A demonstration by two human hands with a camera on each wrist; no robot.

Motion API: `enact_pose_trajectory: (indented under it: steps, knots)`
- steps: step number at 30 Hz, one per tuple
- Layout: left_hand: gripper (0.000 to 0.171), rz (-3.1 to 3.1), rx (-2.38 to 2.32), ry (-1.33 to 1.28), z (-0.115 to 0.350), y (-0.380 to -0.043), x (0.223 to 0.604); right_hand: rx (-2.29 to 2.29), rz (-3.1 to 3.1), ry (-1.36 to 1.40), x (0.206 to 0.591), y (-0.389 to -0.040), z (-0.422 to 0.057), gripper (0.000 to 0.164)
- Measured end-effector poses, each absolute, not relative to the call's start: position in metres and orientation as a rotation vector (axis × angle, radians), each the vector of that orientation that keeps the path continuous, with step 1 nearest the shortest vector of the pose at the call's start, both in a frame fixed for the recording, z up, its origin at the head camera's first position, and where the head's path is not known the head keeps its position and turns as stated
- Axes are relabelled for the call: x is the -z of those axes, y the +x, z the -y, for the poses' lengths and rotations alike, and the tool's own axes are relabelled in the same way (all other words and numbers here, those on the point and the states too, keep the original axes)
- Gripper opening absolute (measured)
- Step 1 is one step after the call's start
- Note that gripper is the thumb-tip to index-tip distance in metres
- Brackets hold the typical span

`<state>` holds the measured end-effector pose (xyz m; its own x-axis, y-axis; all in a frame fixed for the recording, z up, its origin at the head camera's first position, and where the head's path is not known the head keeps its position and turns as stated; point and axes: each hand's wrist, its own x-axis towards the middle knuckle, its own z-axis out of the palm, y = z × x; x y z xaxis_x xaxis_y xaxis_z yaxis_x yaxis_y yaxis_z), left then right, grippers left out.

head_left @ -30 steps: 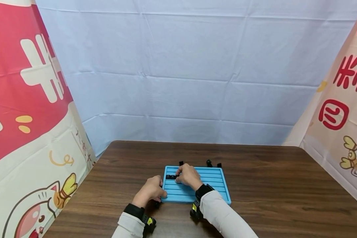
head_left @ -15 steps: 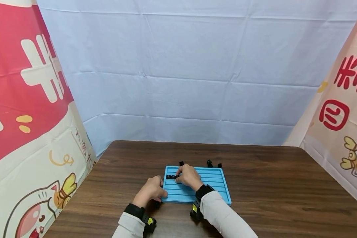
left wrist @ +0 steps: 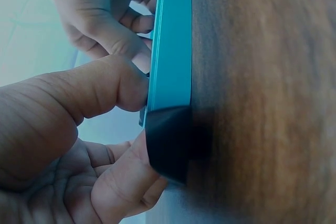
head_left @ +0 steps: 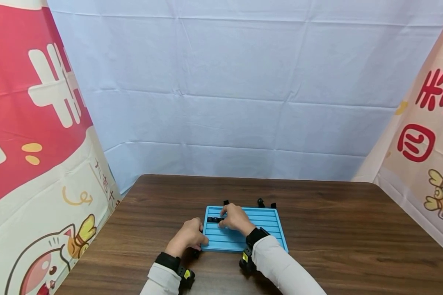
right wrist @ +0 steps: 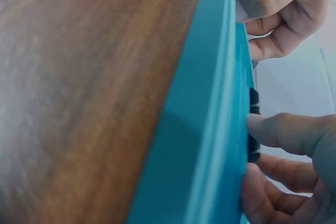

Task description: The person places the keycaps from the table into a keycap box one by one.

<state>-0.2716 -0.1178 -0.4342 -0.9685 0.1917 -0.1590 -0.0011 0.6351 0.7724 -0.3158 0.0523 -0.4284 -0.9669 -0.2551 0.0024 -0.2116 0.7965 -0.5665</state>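
Note:
A light-blue ridged tray (head_left: 263, 242) lies on the table. A short row of small black pieces (head_left: 212, 219) sits in one of its grooves, towards the left. My right hand (head_left: 237, 219) reaches over the tray and pinches at the right end of this row. In the right wrist view, thumb and fingers close around a black piece (right wrist: 254, 150), which they partly cover. My left hand (head_left: 187, 235) grips the tray's left edge near the front corner, thumb on the rim. Below that thumb, a dark tab (left wrist: 168, 142) stands against the tray's side, touched by a finger.
Behind the tray's far edge, several small black items (head_left: 261, 203) show on the brown wooden table (head_left: 336, 229). A pale blue cloth (head_left: 236, 82) hangs behind the table, with printed cloths (head_left: 59, 184) at the sides.
My right wrist has shifted slightly to the right, its fingers staying at the black row. My left hand keeps its place on the tray's edge.

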Motion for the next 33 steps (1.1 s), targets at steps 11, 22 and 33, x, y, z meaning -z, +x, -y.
enact_pose_trajectory:
  steps: [11, 22, 33]
  knots:
    - [0.028, -2.634, -1.261, 0.164, 0.118, -0.27, 0.435, 0.645, -2.915, -0.467, 0.413, -0.312, -0.058, 0.045]
    - [0.03, -2.625, -1.278, 0.174, 0.118, -0.269, 0.434, 0.474, -2.905, -0.563, 0.393, -0.305, -0.072, 0.043]
    - [0.03, -2.63, -1.285, 0.181, 0.118, -0.27, 0.436, 0.442, -2.827, -0.564, 0.381, -0.303, -0.079, 0.039]
